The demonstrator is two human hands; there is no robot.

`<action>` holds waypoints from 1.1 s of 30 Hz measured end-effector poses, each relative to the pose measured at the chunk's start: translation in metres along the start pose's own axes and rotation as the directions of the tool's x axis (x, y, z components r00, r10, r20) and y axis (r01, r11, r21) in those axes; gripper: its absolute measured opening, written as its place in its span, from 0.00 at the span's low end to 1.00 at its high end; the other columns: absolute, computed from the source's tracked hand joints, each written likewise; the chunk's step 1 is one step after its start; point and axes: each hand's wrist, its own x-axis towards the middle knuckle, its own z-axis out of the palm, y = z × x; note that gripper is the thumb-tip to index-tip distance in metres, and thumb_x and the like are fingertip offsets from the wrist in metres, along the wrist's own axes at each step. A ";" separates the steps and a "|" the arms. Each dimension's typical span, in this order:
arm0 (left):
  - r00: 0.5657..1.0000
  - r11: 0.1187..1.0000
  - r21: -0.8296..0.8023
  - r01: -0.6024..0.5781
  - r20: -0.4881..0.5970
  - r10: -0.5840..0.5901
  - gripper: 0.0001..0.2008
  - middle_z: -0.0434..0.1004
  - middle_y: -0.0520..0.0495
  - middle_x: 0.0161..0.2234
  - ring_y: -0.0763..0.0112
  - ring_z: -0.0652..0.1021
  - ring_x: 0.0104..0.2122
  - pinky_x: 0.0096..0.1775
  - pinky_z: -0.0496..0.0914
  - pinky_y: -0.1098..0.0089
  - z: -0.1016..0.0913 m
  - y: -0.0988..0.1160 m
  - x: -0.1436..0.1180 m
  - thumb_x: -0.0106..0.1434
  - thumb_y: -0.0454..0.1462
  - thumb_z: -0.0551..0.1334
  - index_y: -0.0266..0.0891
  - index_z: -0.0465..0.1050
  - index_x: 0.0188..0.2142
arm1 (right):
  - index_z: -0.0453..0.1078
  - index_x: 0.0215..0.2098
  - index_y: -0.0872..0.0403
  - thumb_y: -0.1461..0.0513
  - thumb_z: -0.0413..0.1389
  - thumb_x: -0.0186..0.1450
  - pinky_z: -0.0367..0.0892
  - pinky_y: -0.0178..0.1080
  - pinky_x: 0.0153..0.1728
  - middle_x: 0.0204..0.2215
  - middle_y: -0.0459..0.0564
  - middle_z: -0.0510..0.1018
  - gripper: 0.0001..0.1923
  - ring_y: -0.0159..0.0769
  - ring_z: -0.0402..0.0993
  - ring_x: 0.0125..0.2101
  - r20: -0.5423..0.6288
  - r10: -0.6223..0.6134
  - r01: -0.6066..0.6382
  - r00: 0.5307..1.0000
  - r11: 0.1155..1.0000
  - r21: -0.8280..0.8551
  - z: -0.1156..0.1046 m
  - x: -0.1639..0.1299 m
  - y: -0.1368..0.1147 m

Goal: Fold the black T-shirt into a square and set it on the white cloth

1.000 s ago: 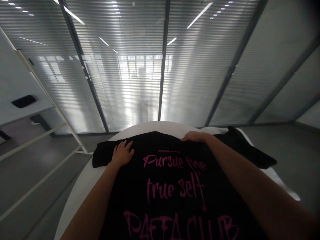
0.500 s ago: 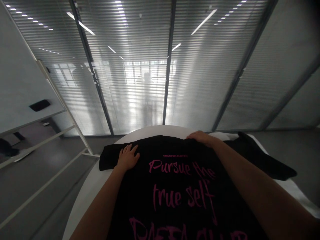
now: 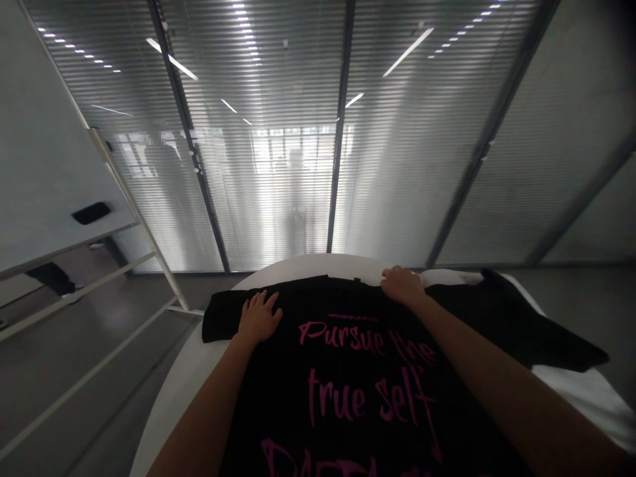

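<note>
A black T-shirt (image 3: 358,371) with pink lettering lies spread on a round white table (image 3: 163,411), its collar edge on the far side. My left hand (image 3: 261,317) rests flat on the shirt near the left sleeve, fingers spread. At the far edge, right of the collar, my right hand (image 3: 403,285) has its fingers bent over the shirt's fabric; the fingertips are partly hidden. The right sleeve reaches out past my right forearm, toward the table's right edge. The lower part of the shirt runs out of view at the bottom.
On the left stands a whiteboard (image 3: 54,152) on a pale frame (image 3: 159,258), with a black eraser-like item (image 3: 91,212) on it. A glass wall with blinds (image 3: 278,199) rises behind the table. Blurred figures show in it. A dark leg (image 3: 52,278) is visible beneath the board.
My right hand has shifted slightly right along the shirt's far edge, and its fingers look more bent. My left hand stays on the fabric. The view has moved a little.
</note>
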 end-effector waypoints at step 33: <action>1.000 1.000 -0.017 -0.003 -0.016 0.003 0.29 0.56 0.40 0.67 0.52 0.58 0.65 0.62 0.50 0.48 0.001 -0.001 -0.002 0.67 0.50 0.49 0.49 0.59 0.65 | 0.65 0.57 0.56 0.54 0.45 0.71 0.57 0.50 0.54 0.54 0.59 0.71 0.21 0.50 0.66 0.54 -0.118 -0.427 0.432 0.896 0.902 0.015 0.052 0.004 -0.122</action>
